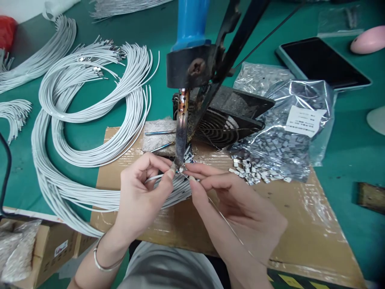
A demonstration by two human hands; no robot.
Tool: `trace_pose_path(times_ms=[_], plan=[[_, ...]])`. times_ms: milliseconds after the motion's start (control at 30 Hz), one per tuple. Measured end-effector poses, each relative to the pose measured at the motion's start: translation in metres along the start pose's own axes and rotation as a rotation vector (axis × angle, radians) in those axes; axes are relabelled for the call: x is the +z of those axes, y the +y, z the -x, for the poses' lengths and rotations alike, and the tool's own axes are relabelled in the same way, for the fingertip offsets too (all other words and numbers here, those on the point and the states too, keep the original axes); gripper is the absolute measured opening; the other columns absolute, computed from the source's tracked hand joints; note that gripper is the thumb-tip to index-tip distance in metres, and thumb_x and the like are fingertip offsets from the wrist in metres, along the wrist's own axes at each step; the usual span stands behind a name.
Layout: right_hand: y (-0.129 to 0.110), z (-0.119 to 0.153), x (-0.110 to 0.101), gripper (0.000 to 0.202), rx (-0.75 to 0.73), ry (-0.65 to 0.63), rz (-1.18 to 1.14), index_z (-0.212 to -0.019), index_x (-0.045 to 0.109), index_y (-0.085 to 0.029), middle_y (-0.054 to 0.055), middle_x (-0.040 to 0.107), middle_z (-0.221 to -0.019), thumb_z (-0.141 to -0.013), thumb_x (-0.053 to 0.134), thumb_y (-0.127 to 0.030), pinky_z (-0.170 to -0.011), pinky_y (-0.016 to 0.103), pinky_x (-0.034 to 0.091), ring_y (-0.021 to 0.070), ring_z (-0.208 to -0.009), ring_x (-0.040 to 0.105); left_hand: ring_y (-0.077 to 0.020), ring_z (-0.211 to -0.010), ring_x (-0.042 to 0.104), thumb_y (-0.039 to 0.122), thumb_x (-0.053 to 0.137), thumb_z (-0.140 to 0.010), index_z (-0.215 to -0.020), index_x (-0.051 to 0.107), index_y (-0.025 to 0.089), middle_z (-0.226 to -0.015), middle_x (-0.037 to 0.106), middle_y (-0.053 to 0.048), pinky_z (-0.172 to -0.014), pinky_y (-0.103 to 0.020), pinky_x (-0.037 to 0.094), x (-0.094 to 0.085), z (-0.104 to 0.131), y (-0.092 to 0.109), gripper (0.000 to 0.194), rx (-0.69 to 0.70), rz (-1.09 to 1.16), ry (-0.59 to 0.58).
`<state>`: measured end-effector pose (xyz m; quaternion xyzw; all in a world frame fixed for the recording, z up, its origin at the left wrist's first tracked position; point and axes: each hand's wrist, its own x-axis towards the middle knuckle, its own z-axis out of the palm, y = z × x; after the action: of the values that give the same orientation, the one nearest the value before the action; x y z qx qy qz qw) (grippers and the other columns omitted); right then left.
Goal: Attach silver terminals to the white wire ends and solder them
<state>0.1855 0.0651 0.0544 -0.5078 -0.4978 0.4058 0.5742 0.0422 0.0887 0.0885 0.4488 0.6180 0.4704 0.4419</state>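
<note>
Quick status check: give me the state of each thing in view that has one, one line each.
Left hand: pinching a thin white wire at the iron tip.
Right hand: pinching a thin silver solder strand.
Blue-handled mounted soldering iron: tip down, at the fingertips.
Clear plastic bag of small metal parts: open, parts spilled onto cardboard.
Dark-screened tablet: screen off.

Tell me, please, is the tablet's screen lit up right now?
No, the tablet lies on the green table with its screen dark, showing no image.
</note>
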Motion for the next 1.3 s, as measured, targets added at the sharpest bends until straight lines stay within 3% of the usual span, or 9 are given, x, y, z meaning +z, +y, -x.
trace_pose_path(times_ms=[267, 500, 1000, 1300], plan=[[0.0006, 0.0001, 0.0001, 0.020, -0.012, -0.001, 0.012, -0.089, 0.074, -0.025, 0.001, 0.085, -0.111, -0.090, 0.079, -0.006, -0.095, 0.034, 0.066, 0.0205, -0.101, 0.083, -0.0070, -0.061, 0.053, 0.008, 0.080, -0.079, -0.075, 0.071, 0.018, -0.087, 0.078, -0.002, -0.052, -0.017, 0.038, -0.0006, 0.0002, -0.0009, 0.014, -0.007, -0.006, 0.004], [0.0013, 0.0008, 0.0000, 0.020, -0.002, -0.008, 0.007, -0.089, 0.073, -0.025, -0.002, 0.085, -0.112, -0.093, 0.077, -0.006, -0.096, 0.027, 0.064, 0.0159, -0.103, 0.082, -0.0087, -0.069, 0.065, 0.007, 0.078, -0.080, -0.074, 0.071, 0.017, -0.084, 0.078, -0.002, -0.060, -0.015, 0.047, 0.0005, 0.0000, -0.0014, 0.014, 0.014, 0.005, -0.002], [0.0014, -0.0001, 0.0007, 0.019, -0.051, 0.005, 0.019, -0.088, 0.073, -0.026, -0.002, 0.085, -0.108, -0.093, 0.077, -0.009, -0.092, 0.026, 0.064, 0.0160, -0.103, 0.082, -0.0087, -0.064, 0.057, 0.011, 0.078, -0.083, -0.076, 0.071, 0.018, -0.085, 0.077, -0.001, -0.054, -0.019, 0.041, -0.0006, 0.0000, -0.0023, 0.012, 0.026, -0.004, -0.012], [0.0041, -0.0003, 0.0021, 0.018, -0.071, 0.020, 0.068, -0.087, 0.074, -0.025, -0.001, 0.086, -0.105, -0.094, 0.076, -0.008, -0.090, 0.026, 0.065, 0.0161, -0.100, 0.083, -0.0085, -0.065, 0.060, 0.010, 0.077, -0.081, -0.074, 0.071, 0.018, -0.081, 0.077, -0.001, -0.057, -0.017, 0.044, -0.0001, -0.0001, -0.0020, 0.012, 0.028, 0.004, -0.015]])
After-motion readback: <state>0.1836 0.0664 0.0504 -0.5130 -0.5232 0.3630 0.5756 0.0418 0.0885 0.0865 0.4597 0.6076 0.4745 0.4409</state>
